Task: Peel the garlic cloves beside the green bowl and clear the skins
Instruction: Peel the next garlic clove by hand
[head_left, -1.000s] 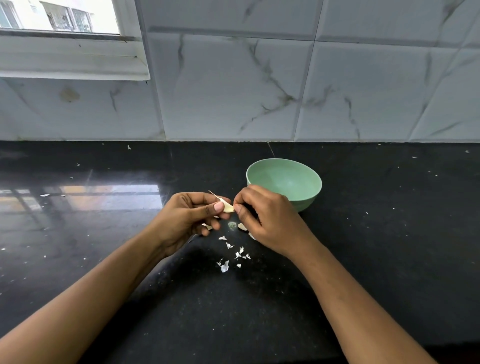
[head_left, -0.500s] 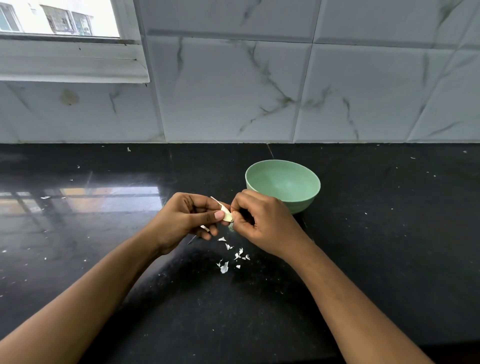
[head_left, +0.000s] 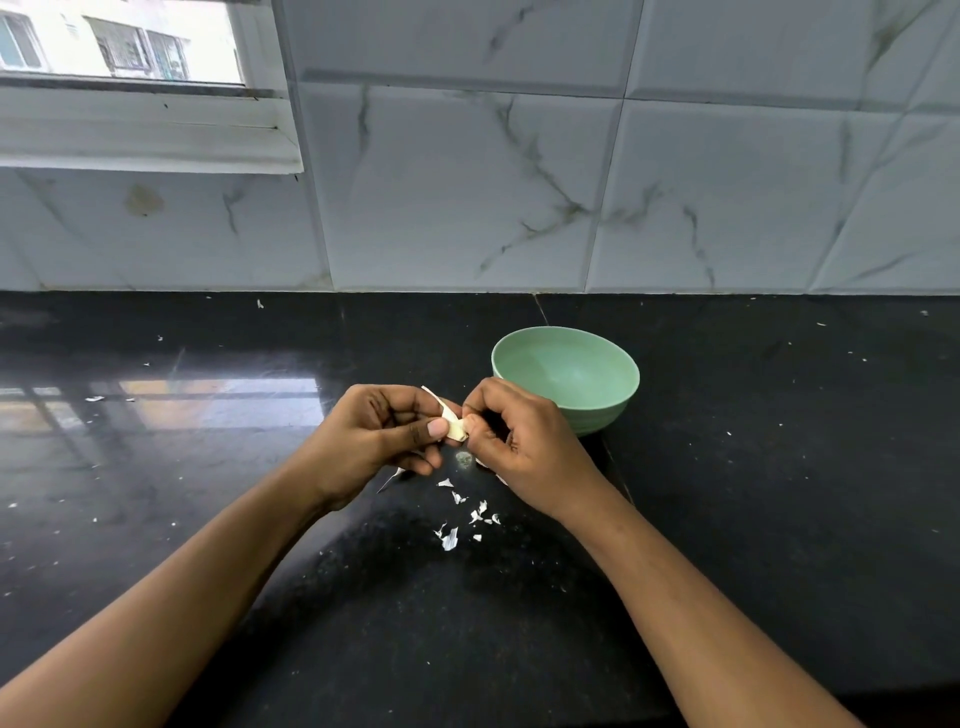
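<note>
We find the garlic clove (head_left: 456, 428) caught between the two hands, over the black countertop (head_left: 779, 467) and just left of the green bowl (head_left: 597, 415). The left hand (head_left: 379, 441) pinches the clove's near side, thumb pressed flat along it and the other fingers curled behind. The right hand (head_left: 519, 452) meets it from the other side, its curled fingertips nipping the clove's far end, so both hands are closed upon the same clove. A pale strip of loose skin (head_left: 434, 397) juts up and leftward from the clove, above the left thumb. The right hand's knuckles sit just beside the bowl's wall (whether they touch it we cannot tell). Below the hands, torn garlic skins (head_left: 457, 519) lie scattered on the countertop, nearer the person than the bowl. Marbled wall tiles (head_left: 467, 208) rise behind, with a window (head_left: 119, 47) at the upper left.
</note>
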